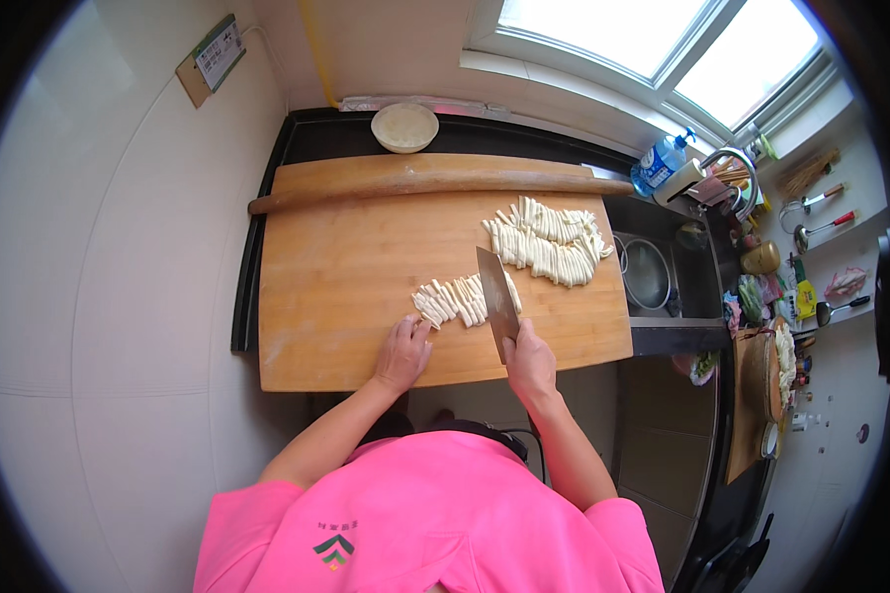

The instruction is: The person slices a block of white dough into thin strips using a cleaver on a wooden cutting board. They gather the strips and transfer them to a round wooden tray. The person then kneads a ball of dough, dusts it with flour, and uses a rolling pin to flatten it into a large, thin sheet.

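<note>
My right hand is closed around the handle of a Chinese cleaver. The broad blade points away from me and covers part of a small row of cut dough strips, whose right end shows past the blade. Palm down, my left hand rests on the wooden board, its fingertips at the near left end of that row. It holds nothing that I can see. Farther right, a larger pile of cut dough strips lies in overlapping rows on the board.
A long rolling pin lies across the board's far side. Behind it stands a pale bowl. To the right are a sink holding a metal basin, a blue pump bottle and a faucet. A tiled wall borders the left.
</note>
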{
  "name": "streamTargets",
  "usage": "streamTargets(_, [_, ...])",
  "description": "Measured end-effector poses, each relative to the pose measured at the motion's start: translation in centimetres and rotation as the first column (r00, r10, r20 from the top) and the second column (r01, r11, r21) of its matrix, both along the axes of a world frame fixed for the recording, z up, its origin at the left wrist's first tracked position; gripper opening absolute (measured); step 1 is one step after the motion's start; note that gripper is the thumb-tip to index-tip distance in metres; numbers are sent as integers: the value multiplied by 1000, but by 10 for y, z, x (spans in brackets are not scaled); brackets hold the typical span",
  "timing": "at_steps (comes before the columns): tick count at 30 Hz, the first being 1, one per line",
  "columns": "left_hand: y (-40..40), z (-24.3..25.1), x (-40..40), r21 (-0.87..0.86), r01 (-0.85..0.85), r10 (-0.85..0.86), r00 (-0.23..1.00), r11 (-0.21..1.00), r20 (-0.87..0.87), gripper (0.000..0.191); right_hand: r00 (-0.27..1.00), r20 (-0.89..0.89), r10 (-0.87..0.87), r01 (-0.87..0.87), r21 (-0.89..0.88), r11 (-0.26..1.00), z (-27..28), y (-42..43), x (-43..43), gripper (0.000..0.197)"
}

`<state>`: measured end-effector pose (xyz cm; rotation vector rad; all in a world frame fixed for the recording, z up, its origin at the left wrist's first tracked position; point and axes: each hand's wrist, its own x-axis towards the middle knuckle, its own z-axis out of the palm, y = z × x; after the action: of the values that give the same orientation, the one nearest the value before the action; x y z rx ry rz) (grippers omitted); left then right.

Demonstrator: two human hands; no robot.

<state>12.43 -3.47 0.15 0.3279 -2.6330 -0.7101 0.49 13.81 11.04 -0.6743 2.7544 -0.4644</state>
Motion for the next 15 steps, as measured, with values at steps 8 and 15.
streamTargets(8, [-9,-14,-61,240,-174,184,983,955,-18,57,969,44,-244,241,57,969,9,42,-1,22])
streamTargets(15, [37,21,-103,141,-115,80,969,983,233,86,919,36,-393,392,32,920,8,68,4,23])
